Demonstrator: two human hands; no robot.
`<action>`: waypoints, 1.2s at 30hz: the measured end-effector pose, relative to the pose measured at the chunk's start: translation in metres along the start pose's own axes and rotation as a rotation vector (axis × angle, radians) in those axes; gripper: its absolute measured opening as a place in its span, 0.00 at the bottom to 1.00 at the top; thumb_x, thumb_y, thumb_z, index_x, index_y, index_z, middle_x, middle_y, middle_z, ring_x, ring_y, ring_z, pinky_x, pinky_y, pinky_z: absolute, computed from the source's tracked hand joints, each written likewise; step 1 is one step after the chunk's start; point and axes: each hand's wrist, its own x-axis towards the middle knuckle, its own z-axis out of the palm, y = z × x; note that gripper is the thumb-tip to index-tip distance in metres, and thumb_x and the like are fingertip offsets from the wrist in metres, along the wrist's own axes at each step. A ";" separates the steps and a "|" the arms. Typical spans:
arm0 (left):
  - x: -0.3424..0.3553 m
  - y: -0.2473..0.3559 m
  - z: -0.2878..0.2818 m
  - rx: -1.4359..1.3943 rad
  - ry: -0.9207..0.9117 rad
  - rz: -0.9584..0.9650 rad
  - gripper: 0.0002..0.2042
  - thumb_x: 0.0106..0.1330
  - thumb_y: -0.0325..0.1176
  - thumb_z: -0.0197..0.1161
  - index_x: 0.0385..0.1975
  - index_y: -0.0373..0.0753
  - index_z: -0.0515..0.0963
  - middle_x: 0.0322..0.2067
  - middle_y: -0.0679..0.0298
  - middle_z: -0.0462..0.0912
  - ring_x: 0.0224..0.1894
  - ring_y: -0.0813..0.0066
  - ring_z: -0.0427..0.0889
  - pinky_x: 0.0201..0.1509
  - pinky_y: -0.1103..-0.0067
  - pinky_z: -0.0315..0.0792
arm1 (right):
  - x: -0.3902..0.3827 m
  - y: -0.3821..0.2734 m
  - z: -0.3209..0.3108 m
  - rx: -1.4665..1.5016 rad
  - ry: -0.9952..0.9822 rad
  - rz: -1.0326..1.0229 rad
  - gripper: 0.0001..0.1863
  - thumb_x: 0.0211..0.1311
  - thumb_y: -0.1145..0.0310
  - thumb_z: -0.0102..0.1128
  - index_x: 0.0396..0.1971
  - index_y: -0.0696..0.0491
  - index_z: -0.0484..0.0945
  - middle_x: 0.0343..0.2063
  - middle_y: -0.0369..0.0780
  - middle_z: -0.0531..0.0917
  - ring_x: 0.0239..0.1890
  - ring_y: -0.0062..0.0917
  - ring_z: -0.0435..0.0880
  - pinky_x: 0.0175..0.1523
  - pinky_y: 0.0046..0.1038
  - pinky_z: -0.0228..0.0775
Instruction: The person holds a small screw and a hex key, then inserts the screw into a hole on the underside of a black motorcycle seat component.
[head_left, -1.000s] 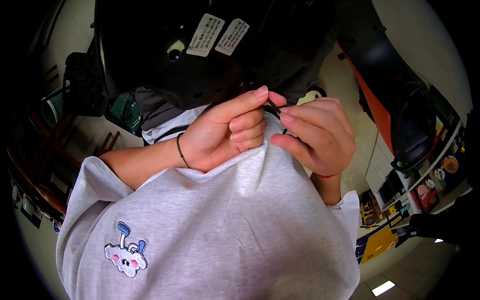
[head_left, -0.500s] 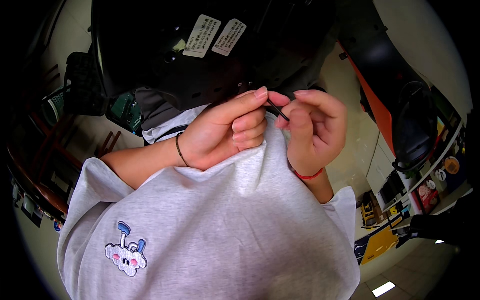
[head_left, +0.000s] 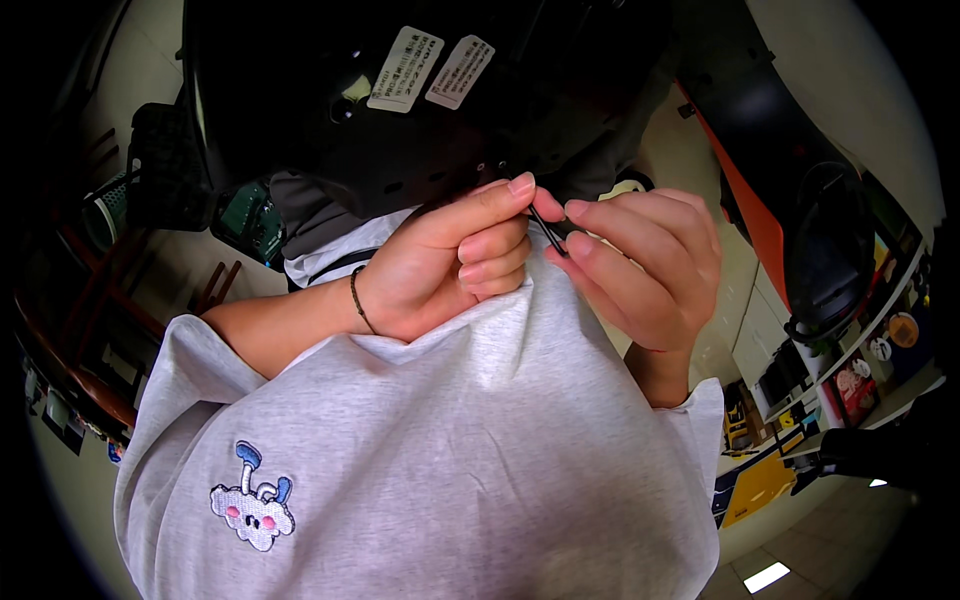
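Note:
Near the middle, my left hand [head_left: 455, 250] pinches a thin black rod-like piece [head_left: 546, 231] between thumb and index finger, with its other fingers curled in. My right hand [head_left: 650, 255] has its fingertips closed around the piece's lower end, and a small dark part shows between them. The piece's exact kind I cannot make out. Just beyond my hands is a large glossy black shell [head_left: 300, 130] with two white labels [head_left: 405, 70] and small holes along its near edge. The piece's upper end lies against the shell's dark edge, and I cannot tell whether they touch.
A black and orange panel [head_left: 750, 215] stands at the right. Farther right are shelves with boxes and a yellow case [head_left: 760, 490]. At the left are dark red wooden furniture [head_left: 95, 370], a black case [head_left: 165, 165] and a green item [head_left: 245, 225].
My right hand has turned and shifted slightly right, its fingers now closing on the black piece from the side. More of the piece shows. My left hand has hardly moved.

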 end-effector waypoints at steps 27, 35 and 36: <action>0.002 0.001 0.007 0.026 0.096 -0.022 0.17 0.76 0.40 0.40 0.43 0.39 0.76 0.11 0.79 0.59 0.14 0.88 0.55 0.21 0.88 0.57 | -0.004 -0.010 0.012 0.164 0.023 0.243 0.09 0.48 0.75 0.69 0.30 0.55 0.78 0.26 0.35 0.83 0.21 0.23 0.79 0.26 0.21 0.67; 0.001 0.001 0.000 0.033 0.057 -0.020 0.15 0.74 0.41 0.46 0.45 0.37 0.74 0.13 0.78 0.57 0.17 0.88 0.55 0.23 0.87 0.54 | 0.004 -0.035 0.013 1.139 0.199 1.117 0.16 0.67 0.75 0.48 0.51 0.66 0.66 0.22 0.41 0.80 0.23 0.19 0.78 0.47 0.24 0.72; 0.001 0.001 -0.001 0.028 0.048 -0.017 0.15 0.75 0.41 0.46 0.45 0.37 0.74 0.13 0.78 0.57 0.17 0.88 0.55 0.23 0.87 0.54 | -0.002 -0.034 0.013 1.025 0.178 0.994 0.16 0.64 0.74 0.53 0.49 0.65 0.69 0.24 0.41 0.81 0.25 0.19 0.79 0.43 0.23 0.71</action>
